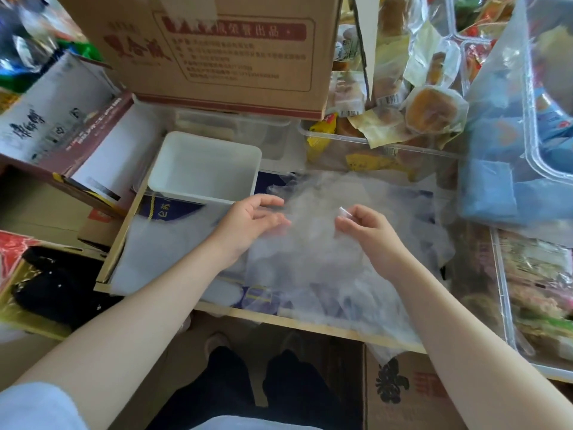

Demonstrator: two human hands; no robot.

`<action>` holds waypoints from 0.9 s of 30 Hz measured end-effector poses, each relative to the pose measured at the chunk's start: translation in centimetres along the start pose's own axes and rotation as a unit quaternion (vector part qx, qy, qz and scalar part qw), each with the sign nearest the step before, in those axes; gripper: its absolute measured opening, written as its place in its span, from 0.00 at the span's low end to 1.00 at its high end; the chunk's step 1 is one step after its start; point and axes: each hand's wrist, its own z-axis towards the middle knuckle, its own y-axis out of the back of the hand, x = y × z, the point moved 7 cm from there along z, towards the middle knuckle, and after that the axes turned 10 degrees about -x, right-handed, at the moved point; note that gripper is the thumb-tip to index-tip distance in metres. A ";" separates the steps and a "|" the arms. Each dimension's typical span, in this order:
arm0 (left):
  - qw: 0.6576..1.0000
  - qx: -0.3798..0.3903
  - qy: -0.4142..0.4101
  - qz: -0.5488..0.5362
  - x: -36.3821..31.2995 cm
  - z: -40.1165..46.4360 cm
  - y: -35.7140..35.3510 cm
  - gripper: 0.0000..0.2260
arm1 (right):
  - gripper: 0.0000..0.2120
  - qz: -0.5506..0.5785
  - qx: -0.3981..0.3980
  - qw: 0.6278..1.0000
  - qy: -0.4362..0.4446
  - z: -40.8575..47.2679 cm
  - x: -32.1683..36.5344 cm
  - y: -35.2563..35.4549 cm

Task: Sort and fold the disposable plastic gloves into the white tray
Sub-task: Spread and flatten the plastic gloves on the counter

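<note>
Two bare forearms reach in from six o'clock. The left hand hovers with fingers loosely spread over the pile of gloves at center; the right hand pinches a glove edge. The white tray sits at eleven o'clock on the worktop. A cardboard box stands at twelve.

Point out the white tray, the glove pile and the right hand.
white tray (173, 156), head view, on its left rim.
glove pile (310, 262), head view, on its middle.
right hand (369, 226), head view, on its back.
</note>
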 end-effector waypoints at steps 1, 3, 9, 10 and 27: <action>1.000 -0.003 0.018 0.011 0.4 -0.1 0.4 0.09 | 0.10 0.034 -0.004 0.999 -0.004 0.0 0.2 -0.3; 0.997 0.009 0.058 0.052 1.5 -0.6 1.3 0.07 | 0.11 0.120 -0.015 0.992 -0.032 0.0 0.3 -0.9; 0.975 -0.113 0.114 -0.154 2.9 -0.8 4.0 0.07 | 0.08 0.228 -0.055 0.954 -0.188 -0.4 -2.1 -2.8; 0.962 -0.142 0.116 -0.202 2.8 -0.5 4.3 0.07 | 0.08 0.178 -0.027 0.966 -0.186 -0.6 -2.5 -3.5; 0.996 -0.028 0.052 0.063 1.9 -1.7 3.9 0.08 | 0.08 -0.588 -0.064 0.793 0.143 3.6 -5.2 -0.9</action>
